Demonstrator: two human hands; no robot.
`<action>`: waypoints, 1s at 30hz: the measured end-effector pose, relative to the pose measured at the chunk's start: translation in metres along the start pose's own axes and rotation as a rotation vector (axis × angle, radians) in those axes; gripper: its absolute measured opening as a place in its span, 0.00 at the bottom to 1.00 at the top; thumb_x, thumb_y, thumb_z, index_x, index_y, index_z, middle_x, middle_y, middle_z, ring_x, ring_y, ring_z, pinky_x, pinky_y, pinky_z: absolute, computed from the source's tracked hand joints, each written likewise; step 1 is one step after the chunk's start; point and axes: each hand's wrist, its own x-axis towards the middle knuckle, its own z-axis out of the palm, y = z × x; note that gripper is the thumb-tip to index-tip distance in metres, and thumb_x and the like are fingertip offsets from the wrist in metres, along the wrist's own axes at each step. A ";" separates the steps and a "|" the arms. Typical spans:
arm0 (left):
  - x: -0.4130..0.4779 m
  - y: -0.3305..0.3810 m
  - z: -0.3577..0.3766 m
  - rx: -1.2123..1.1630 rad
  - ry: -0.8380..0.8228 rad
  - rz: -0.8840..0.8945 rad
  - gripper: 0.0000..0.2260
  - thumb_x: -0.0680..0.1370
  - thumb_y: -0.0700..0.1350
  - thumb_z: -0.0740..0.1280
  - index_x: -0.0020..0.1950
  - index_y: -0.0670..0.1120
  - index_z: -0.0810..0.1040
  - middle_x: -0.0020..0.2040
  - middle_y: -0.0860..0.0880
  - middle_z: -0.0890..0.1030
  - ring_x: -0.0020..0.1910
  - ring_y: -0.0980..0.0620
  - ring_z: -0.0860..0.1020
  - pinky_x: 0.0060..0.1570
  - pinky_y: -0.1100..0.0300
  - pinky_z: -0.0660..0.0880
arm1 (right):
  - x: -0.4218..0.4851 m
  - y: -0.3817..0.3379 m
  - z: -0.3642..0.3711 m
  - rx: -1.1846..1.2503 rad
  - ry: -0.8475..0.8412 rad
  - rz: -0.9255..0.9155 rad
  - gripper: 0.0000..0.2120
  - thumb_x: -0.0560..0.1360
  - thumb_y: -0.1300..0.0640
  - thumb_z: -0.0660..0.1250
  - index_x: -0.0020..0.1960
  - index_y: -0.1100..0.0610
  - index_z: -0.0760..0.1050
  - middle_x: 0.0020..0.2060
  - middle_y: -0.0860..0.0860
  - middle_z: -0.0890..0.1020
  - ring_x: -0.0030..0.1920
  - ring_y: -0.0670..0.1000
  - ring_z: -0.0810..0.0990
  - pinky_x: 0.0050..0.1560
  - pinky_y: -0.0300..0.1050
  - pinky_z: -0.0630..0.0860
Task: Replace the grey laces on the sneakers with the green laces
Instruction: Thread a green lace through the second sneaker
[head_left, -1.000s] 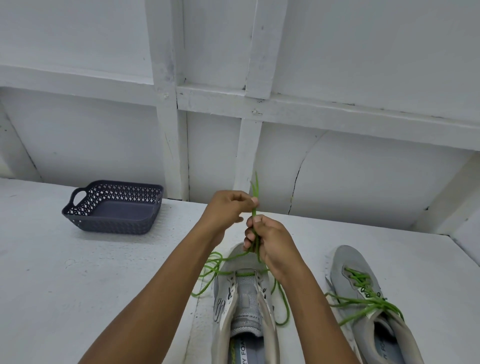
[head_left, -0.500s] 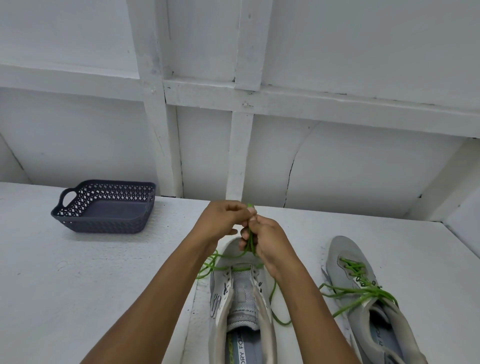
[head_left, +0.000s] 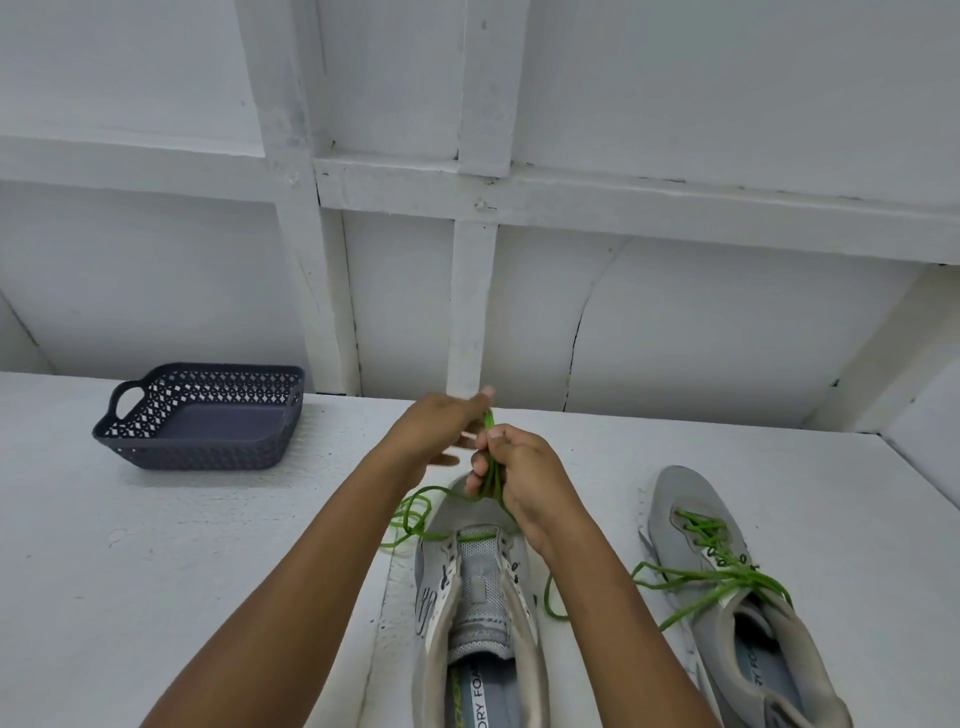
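Observation:
Two grey sneakers lie on the white table, toes pointing away from me. The left sneaker (head_left: 475, 597) has its tongue exposed and a green lace (head_left: 415, 512) threaded only through the lowest eyelets. My right hand (head_left: 519, 467) grips both strands of that lace above the toe. My left hand (head_left: 441, 423) pinches the lace ends just above the right hand. Loose lace loops trail to the left and right of the shoe. The right sneaker (head_left: 727, 597) is laced with a green lace (head_left: 727, 577), its ends lying loose.
A dark perforated plastic basket (head_left: 200, 418) with handles stands at the back left of the table. A white panelled wall (head_left: 467, 260) rises right behind the table. The table's right edge (head_left: 924, 467) runs close to the right sneaker.
Both hands have stayed above the left sneaker's toe. The left hand's pinch has slid down from high on the lace ends to just above the right hand, so less lace sticks up.

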 end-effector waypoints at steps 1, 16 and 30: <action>-0.006 -0.006 -0.001 0.028 -0.045 0.001 0.20 0.79 0.61 0.65 0.43 0.44 0.82 0.38 0.49 0.84 0.42 0.53 0.82 0.50 0.53 0.76 | 0.002 0.000 0.000 0.004 0.009 0.003 0.15 0.84 0.62 0.54 0.41 0.61 0.72 0.26 0.52 0.73 0.29 0.51 0.73 0.36 0.45 0.75; 0.008 0.015 -0.001 -0.260 0.283 0.147 0.06 0.75 0.41 0.73 0.39 0.42 0.83 0.46 0.40 0.84 0.44 0.50 0.80 0.42 0.60 0.74 | -0.004 0.005 0.005 -0.133 -0.035 0.002 0.15 0.84 0.63 0.52 0.43 0.61 0.73 0.29 0.52 0.76 0.32 0.53 0.77 0.40 0.45 0.76; -0.021 -0.007 -0.001 -0.071 0.055 0.145 0.10 0.77 0.47 0.72 0.44 0.40 0.85 0.35 0.46 0.80 0.37 0.57 0.79 0.45 0.57 0.72 | 0.003 0.003 0.004 -0.118 0.002 0.016 0.16 0.85 0.59 0.53 0.43 0.61 0.74 0.28 0.52 0.76 0.33 0.53 0.76 0.41 0.48 0.77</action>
